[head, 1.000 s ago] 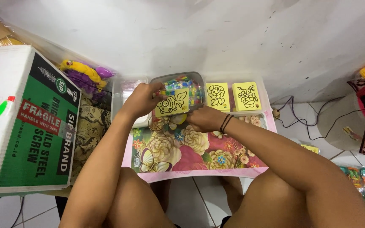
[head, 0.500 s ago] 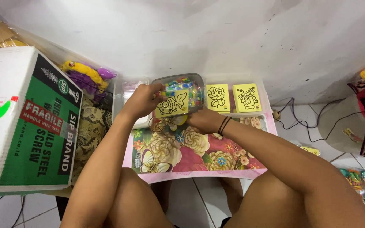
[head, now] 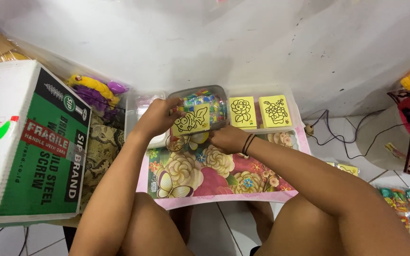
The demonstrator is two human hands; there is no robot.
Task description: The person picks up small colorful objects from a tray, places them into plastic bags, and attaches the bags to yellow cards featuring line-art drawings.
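Nearest, a low table with a flowered cover (head: 200, 175) spans the person's knees, and the right hand (head: 228, 139) rests on it at the far edge, fingers curled under a yellow card with a fish outline (head: 191, 120); how firmly it pinches the lower edge I cannot tell, since the fingertips are hidden. Just beyond, the left hand (head: 156, 117) closes round the card's upper left corner and touches a clear tub of small coloured pieces (head: 205, 106) behind the card. Two more yellow cards (head: 258, 111), both flower drawings, lie side by side in a clear tray to the right of the tub. A green and white carton (head: 34, 142) stands well to the left. The tub looks to be the risk: a nudge from the left hand could tip it and scatter the pieces over the table and floor
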